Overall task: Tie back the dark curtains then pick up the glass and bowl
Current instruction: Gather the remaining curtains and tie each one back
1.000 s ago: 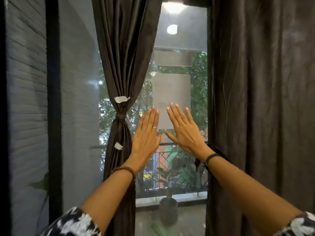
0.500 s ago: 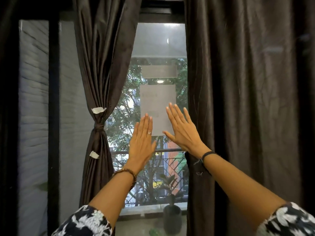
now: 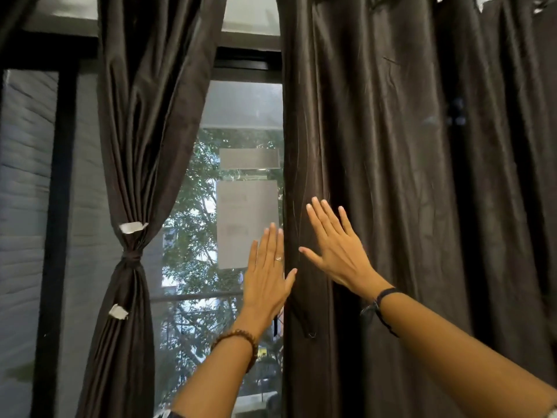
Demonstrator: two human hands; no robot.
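Both hands are raised with flat open palms and hold nothing, so there is no grip on the fabric. The left hand (image 3: 265, 276) has its fingers straight and close together, a ring on one finger and a bead bracelet (image 3: 238, 342) at the wrist; it is in front of the window glass (image 3: 193, 236), and its thumb points at the inner edge of the right curtain (image 3: 391, 176). The right hand (image 3: 337, 251) is just beside it, a little higher, with fingers spread, and lies over the front of this dark curtain near the same edge; whether the palm really presses the cloth I cannot tell. A dark cord (image 3: 382, 306) is around the right wrist. The right curtain hangs loose and straight, not tied. Well apart from the left hand, on its outer side, the left curtain (image 3: 135, 146) is already gathered at the middle by a tie of the same dark cloth (image 3: 131, 256), with two white tape pieces (image 3: 132, 227) on it, one above and one below the tie. Between the two curtains, just above the left fingertips, pale paper sheets (image 3: 247, 221) are on the glass
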